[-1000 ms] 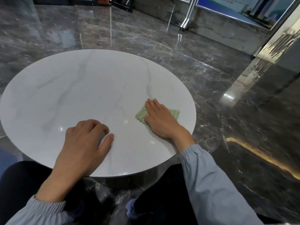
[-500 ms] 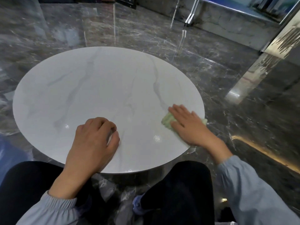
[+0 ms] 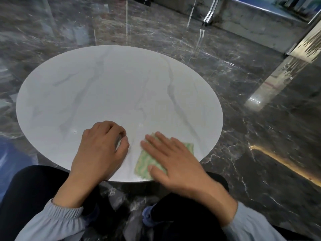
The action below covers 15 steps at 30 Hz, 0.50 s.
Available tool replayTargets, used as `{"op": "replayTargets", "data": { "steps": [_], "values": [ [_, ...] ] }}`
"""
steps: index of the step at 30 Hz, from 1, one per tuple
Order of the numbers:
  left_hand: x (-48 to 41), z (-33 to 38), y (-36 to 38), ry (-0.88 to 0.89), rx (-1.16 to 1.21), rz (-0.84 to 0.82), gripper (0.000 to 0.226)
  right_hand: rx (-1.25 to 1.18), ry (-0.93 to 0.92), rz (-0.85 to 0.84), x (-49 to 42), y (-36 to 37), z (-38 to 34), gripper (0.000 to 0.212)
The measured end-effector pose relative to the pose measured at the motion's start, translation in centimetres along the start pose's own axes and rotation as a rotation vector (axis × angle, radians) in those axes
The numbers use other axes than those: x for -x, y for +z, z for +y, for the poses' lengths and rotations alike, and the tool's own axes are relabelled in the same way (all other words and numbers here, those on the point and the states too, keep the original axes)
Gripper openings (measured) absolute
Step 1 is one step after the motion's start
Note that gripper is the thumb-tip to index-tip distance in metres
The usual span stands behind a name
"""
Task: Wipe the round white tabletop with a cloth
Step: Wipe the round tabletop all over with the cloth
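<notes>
The round white marble-veined tabletop point(image 3: 107, 94) fills the middle of the view. A small green-and-cream patterned cloth point(image 3: 145, 162) lies flat on its near edge. My right hand point(image 3: 175, 164) presses down on the cloth with straight, spread fingers and covers most of it. My left hand point(image 3: 100, 150) rests on the tabletop just left of the cloth, its fingers curled under and holding nothing.
Glossy dark marble floor point(image 3: 260, 153) surrounds the table. My dark-trousered knees point(image 3: 31, 193) sit against the near rim. A metal-framed wall base point(image 3: 251, 20) runs along the back right.
My right hand has slid the cloth from the right side of the tabletop leftward and nearer, to the near edge beside my left hand. The left hand has stayed put.
</notes>
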State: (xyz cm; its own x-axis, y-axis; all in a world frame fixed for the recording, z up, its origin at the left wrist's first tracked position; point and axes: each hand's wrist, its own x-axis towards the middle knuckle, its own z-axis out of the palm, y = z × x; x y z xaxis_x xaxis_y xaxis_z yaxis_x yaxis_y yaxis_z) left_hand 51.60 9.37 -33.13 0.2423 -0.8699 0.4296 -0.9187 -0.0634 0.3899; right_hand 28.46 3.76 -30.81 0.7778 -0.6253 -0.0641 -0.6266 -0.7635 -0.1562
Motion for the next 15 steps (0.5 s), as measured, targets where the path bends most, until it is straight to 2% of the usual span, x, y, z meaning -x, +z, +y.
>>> {"op": "replayTargets", "data": {
  "steps": [5, 8, 10, 12, 15],
  "values": [
    [0.1, 0.0, 0.1, 0.0, 0.005, 0.006, 0.019, -0.03, 0.355, -0.012, -2.2, -1.6, 10.7, 0.062],
    [0.1, -0.2, 0.2, 0.0, 0.007, 0.022, 0.019, -0.021, 0.497, -0.037, -3.4, -2.4, 12.0, 0.062],
    [0.1, -0.2, 0.2, -0.002, 0.015, 0.034, 0.018, 0.006, 0.439, -0.053, -3.8, -1.5, 8.7, 0.065],
    [0.1, -0.2, 0.3, 0.001, 0.017, 0.05, 0.018, 0.021, 0.269, -0.047, -3.2, -0.4, 3.1, 0.071],
    [0.1, -0.2, 0.4, 0.003, 0.02, 0.05, 0.016, -0.019, 0.033, -0.051, -1.4, 0.5, -3.9, 0.067]
  ]
}}
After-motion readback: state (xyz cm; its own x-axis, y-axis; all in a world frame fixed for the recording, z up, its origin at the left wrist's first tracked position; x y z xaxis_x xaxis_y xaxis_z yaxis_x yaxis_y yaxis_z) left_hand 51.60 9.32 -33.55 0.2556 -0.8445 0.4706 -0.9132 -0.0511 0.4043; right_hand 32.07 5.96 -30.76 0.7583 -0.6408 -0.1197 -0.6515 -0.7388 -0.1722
